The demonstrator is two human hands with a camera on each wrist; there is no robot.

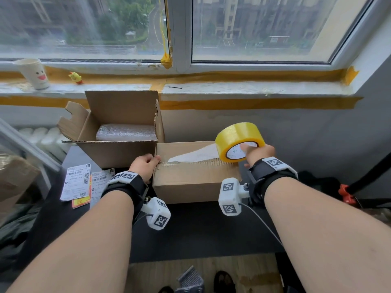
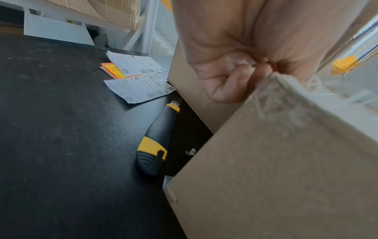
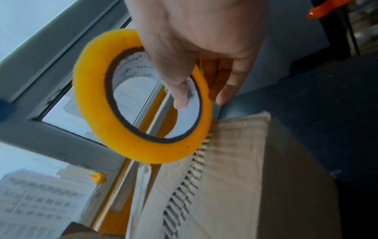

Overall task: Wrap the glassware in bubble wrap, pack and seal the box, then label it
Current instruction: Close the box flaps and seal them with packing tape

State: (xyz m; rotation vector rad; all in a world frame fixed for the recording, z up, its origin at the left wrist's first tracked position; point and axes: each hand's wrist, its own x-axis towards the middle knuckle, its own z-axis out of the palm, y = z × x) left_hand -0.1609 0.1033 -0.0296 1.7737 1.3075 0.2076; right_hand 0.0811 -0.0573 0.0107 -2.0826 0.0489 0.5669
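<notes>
Far left on the black surface: shipping labels, flat and within reach, probably parked for the labelling step. Just right of them, a yellow-and-black utility knife alongside the boxes, likely kept for cutting tape. Behind, an open cardboard box with flaps up and a bubble-wrapped bundle inside, presumably the glassware, already wrapped and packed.

Next, the left hand, fingers curled over the near-left top corner of the closed cardboard box, seemingly pinning the torn flap edge and steadying the box against a pull; whether a tape end sits under the fingers cannot be told. Closed box touching the open one on its left.

At the right, the right hand gripping the roll of yellow packing tape, thumb through the core, fingers round the outside, roll on edge at the box's right top edge. Seam looks unsealed. Free room along the box top between the hands; window wall close behind, bare surface near.
</notes>
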